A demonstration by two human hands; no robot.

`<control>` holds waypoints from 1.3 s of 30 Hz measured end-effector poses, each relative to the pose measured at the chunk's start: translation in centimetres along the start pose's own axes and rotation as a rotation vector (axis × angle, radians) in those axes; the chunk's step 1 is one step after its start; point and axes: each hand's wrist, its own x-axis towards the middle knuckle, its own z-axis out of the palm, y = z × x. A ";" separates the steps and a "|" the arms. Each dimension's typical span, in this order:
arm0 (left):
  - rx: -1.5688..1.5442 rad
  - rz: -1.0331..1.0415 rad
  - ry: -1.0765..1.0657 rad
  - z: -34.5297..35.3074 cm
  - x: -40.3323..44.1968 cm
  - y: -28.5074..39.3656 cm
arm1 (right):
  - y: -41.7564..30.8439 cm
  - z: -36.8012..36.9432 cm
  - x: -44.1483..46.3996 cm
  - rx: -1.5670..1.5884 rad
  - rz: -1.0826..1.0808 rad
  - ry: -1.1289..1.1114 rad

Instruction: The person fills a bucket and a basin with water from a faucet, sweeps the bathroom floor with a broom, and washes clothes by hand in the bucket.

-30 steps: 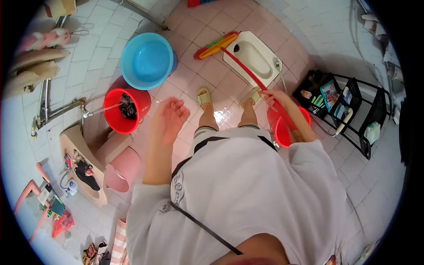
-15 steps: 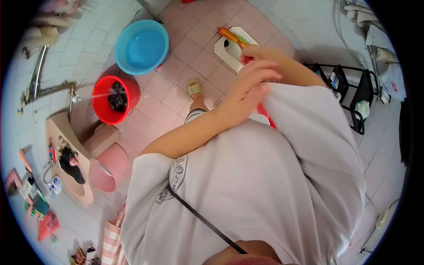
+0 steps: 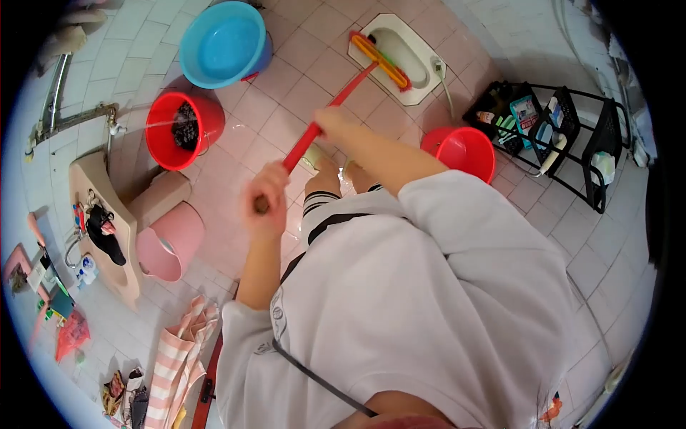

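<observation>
My left hand (image 3: 266,204) is wrapped round the butt end of the red handle of a long-handled floor brush (image 3: 293,154). Farther along the same handle, my right hand (image 3: 330,123) is closed round it. The handle slants away from my body to an orange and yellow brush head (image 3: 380,61), which lies across the near side of the white squat toilet (image 3: 407,53). Whether the bristles touch the toilet or the floor cannot be made out.
A blue basin (image 3: 223,44) and a red bucket (image 3: 153,132) with dark contents, under running water, stand at left. By the washbasin (image 3: 128,268) is a pink bin (image 3: 171,243). Another red bucket (image 3: 464,154) and a black rack (image 3: 572,136) are at right.
My left hand has left my right sleeve and now grips the handle end. My right hand has swung left with the handle. The view has shifted, bringing the red bucket and rack into fuller sight.
</observation>
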 end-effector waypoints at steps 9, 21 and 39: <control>0.073 -0.135 0.322 -9.4 -9.4 5.8 | -5.8 13.0 -10.2 0.380 0.724 -0.087; 0.153 -0.122 0.366 -14.2 -11.2 10.3 | -7.5 18.6 -11.7 0.311 0.788 -0.327; 0.249 -0.008 0.564 -3.7 6.0 14.7 | -19.1 9.9 -6.9 0.339 0.992 -0.522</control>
